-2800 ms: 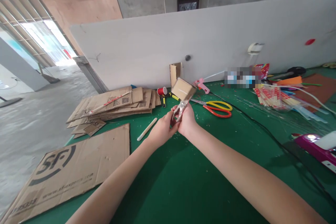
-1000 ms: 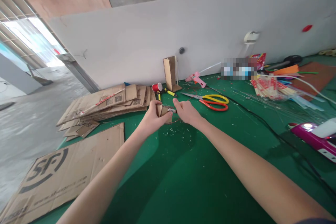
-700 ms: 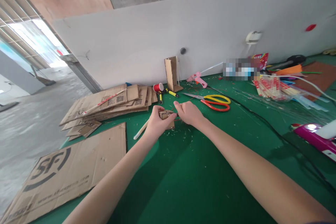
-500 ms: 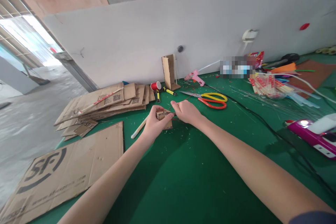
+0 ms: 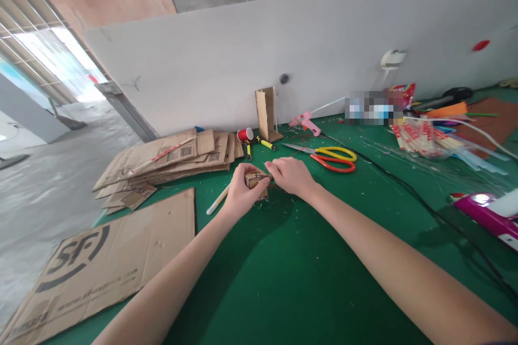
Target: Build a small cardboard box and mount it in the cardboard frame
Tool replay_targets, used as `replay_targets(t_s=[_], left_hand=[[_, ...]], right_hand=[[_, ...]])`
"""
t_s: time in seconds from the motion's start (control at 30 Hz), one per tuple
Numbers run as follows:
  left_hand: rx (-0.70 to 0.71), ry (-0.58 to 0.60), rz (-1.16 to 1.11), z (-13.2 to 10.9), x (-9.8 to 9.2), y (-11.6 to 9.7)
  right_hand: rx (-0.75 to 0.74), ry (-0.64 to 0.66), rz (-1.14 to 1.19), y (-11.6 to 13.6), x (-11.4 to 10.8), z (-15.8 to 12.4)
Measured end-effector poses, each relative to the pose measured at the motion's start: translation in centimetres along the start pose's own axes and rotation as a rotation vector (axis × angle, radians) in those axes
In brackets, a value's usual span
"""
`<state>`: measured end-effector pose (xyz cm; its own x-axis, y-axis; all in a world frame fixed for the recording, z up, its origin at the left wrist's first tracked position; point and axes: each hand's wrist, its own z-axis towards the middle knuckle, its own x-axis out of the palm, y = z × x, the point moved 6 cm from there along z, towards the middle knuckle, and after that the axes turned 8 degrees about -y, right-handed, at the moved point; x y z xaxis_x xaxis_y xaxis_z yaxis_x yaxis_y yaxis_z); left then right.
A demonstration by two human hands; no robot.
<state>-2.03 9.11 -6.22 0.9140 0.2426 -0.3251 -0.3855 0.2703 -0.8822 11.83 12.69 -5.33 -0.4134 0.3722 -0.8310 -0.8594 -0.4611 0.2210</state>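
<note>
My left hand (image 5: 239, 193) is closed round a small brown cardboard piece (image 5: 256, 179), holding it just above the green table (image 5: 283, 280). My right hand (image 5: 290, 175) is closed at the piece's right side, its fingers pinching something small and dark that I cannot make out. Both hands meet at the middle of the table. Small cardboard scraps lie on the green surface under them. A pale stick (image 5: 218, 199) lies just left of my left hand.
A large flat cardboard sheet (image 5: 101, 264) lies front left, a stack of flattened cardboard (image 5: 170, 159) behind it. Yellow-and-orange scissors (image 5: 334, 159), a pink glue gun (image 5: 306, 121), a red cup (image 5: 244, 135) and an upright cardboard piece (image 5: 265, 113) stand further back. A purple device (image 5: 485, 215) lies right.
The cardboard piece was held up high with metal pliers on it; now it is down near the table. My hands have stayed together on it over the last second.
</note>
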Motion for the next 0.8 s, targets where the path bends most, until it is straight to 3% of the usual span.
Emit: replay_targets(t_s=[0.2,0.43,0.8], left_hand=[[-0.017,-0.047,-0.015,0.3,-0.6,0.9],[-0.026,-0.038,-0.081,0.3,-1.0,0.3],[0.135,-0.027,0.083,-0.1,-1.3,-0.3]], right_hand=[[0.022,0.019,-0.029,0.3,-0.1,0.1],[0.080,0.049,0.015,0.0,0.0,0.4],[0.064,0.038,-0.037,0.3,0.3,0.3]])
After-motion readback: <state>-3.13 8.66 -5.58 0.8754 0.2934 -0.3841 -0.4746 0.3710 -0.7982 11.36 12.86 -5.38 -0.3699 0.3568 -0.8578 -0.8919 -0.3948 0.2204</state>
